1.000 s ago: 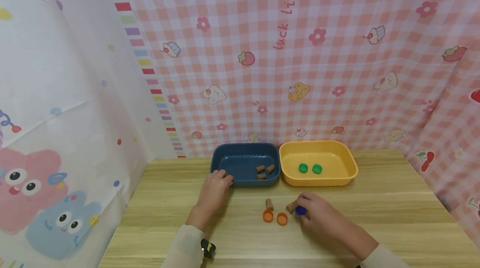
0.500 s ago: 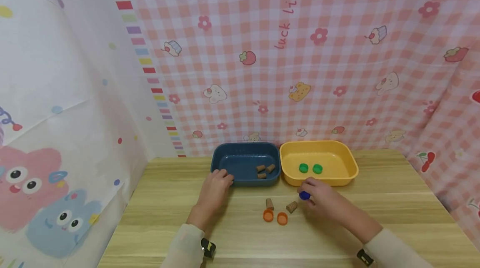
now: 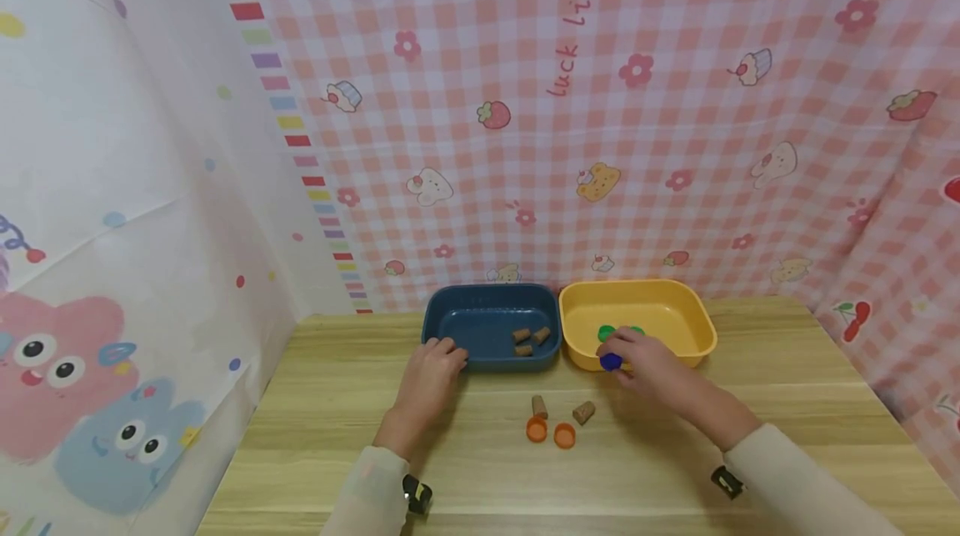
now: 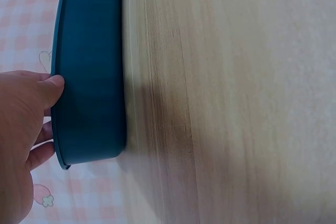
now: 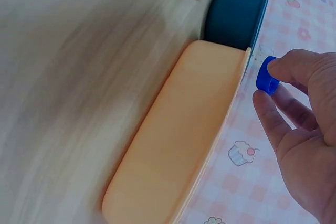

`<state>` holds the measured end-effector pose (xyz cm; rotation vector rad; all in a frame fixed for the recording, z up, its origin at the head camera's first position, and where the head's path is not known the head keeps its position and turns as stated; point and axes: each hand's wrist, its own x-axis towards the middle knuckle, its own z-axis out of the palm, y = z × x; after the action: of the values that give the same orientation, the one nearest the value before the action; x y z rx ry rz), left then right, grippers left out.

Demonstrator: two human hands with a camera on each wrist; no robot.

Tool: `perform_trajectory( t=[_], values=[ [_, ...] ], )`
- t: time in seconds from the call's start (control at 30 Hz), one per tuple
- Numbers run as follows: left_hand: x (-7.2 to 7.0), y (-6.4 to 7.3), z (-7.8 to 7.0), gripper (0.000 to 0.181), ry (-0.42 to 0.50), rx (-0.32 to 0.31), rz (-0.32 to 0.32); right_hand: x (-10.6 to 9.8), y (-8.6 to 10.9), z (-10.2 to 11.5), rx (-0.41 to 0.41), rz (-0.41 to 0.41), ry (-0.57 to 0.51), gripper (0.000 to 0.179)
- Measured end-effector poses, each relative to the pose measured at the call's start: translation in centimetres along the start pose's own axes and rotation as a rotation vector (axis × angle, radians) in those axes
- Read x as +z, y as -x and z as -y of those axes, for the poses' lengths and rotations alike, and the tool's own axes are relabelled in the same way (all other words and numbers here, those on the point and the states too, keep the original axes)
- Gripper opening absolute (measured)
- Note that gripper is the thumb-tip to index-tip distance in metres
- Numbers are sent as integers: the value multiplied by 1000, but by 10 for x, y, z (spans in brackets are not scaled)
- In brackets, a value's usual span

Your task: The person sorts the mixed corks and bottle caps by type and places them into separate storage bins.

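Note:
In the head view my left hand holds the near-left rim of a dark blue tray; in the left wrist view the thumb presses the outside, fingers behind the rim. My right hand pinches a blue bottle cap between thumb and fingertips, over the front edge of a yellow tray. Two green caps lie in the yellow tray, partly hidden by that hand. Three corks rest in the blue tray's right end.
On the table before the trays lie two corks, one upright-looking cork and another on its side. Two orange caps sit just in front of them. A checked cloth hangs close behind the trays.
My right hand has lifted the blue cap from beside the right-hand cork and carried it away from me to the yellow tray's front edge. The left hand has stayed on the blue tray.

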<state>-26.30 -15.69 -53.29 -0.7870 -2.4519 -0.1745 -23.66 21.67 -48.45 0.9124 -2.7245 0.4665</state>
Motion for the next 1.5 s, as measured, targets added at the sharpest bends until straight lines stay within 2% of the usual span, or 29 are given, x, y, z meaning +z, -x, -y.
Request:
perform_trajectory(
  t=[0.43, 0.57, 0.77, 1.03, 1.5],
  values=[
    [-1, 0, -1, 4, -6, -10, -10, -9, -22, -16, 36, 52, -40, 26],
    [0, 0, -1, 6, -3, -13, -14, -10, -31, -21, 44, 92, -59, 26],
    [0, 0, -1, 6, 8, -17, -13, -7, -45, -29, 54, 137, -94, 26],
    [-2, -1, -1, 4, 25, -13, -15, -6, -60, -34, 108, 182, -115, 27],
    [-2, -1, -1, 5, 35, -8, -22, 4, -79, -41, 98, 290, -99, 24]
  ],
)
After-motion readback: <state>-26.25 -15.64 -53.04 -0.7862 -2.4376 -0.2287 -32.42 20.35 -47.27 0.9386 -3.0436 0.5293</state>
